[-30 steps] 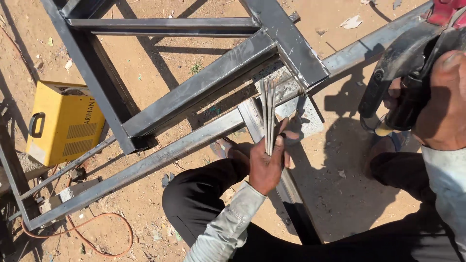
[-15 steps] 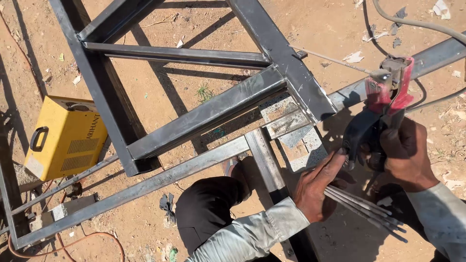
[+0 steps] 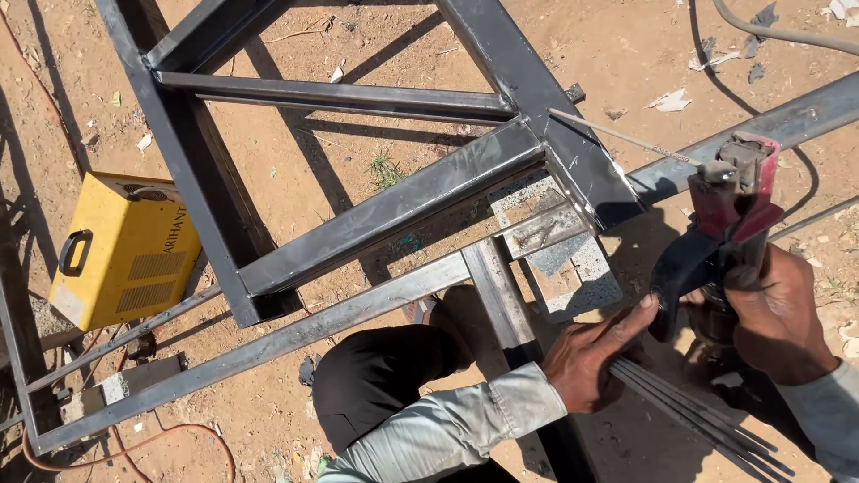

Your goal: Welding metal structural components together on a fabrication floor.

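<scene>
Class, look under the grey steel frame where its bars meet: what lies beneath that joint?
Grey concrete blocks sit under the grey steel frame, resting on sandy ground. How far they extend beneath the bars is hidden.

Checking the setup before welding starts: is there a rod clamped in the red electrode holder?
Yes, a thin rod sticks out from the red electrode holder gripped by the right hand.

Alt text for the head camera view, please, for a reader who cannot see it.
The right hand grips a red electrode holder with a welding rod clamped in it, pointing toward a joint of a dark steel frame over sandy ground. The left hand holds a bundle of spare rods and touches the holder's black lever. A yellow welding machine sits at left.
</scene>
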